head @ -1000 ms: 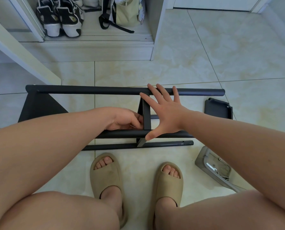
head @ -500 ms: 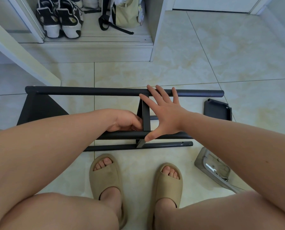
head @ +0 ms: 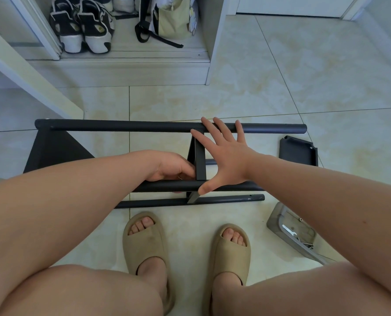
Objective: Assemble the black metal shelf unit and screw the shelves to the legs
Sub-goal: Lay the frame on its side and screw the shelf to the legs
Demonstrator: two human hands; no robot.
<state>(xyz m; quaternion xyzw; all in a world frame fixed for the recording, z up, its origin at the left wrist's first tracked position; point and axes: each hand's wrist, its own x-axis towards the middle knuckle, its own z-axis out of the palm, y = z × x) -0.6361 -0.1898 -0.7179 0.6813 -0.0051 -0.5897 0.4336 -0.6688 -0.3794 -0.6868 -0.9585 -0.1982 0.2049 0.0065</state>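
The black metal shelf unit lies on its side on the tiled floor. Its far leg and near leg run left to right, with a third leg lower down. A middle shelf stands edge-on between them, and another shelf closes the left end. My right hand is spread flat, fingertips on the far leg and thumb on the near leg, beside the middle shelf. My left hand is curled where that shelf meets the near leg, pinching a small metal tool; only a thin glint of it shows.
A loose black shelf panel lies on the floor at the right. A grey tray holding a small wrench and hardware sits at the lower right. My feet in tan slippers are just below the legs. A cabinet with shoes stands behind.
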